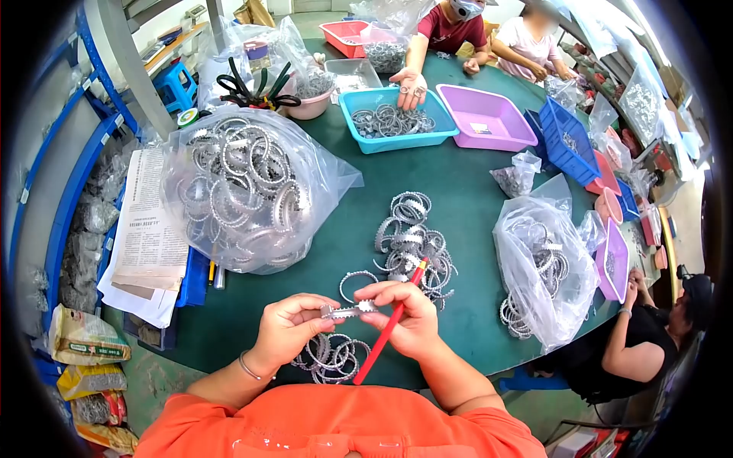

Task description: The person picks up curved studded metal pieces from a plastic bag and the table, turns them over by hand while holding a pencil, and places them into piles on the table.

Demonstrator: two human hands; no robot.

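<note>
- Left hand (294, 324) pinches one side of a toothed metal ring (347, 311) in my head view; right hand (406, 313) pinches the other, seemingly steadying it edge-on between them, above the green table (466, 191).
- I have a slim red pen (380, 342) slanting across the right hand, probably tucked there to stay handy.
- Silvery, notched rings (411, 243) heap loosely just beyond, likely for easy reach.

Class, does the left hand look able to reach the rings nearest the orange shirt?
Probably yes: the left hand is close to those rings, with nothing apparent between, though it grips another ring.
</note>
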